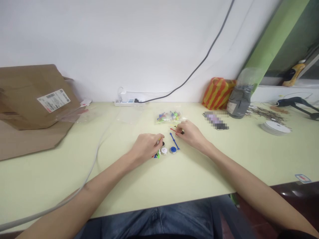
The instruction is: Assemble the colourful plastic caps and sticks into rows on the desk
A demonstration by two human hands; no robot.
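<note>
My left hand [146, 147] is closed in a tight pinch on a thin yellow stick [159, 139], just beside a dark round hub [163, 144]. My right hand [190, 133] is pinched almost shut on a slim red pointer [173, 130], with a dark piece [182, 132] at my fingertips; it is too small to tell what that is. Between my hands lie a long blue pointer [174, 141], a blue round hub [173, 150] and a white round hub [163, 151], all glossy plastic. Small green and blue bits [156, 155] sit under my left fingers. Just ahead, a clear plastic bag [169, 117] holds more colored parts. All of this rests on a pale yellow-green table [74, 166]. Farther off stand a power strip [129, 103], a brown cardboard mailer [37, 96], an orange-and-yellow striped bag [218, 93], a gray pouch [238, 103] and a white tape roll [275, 127].
</note>
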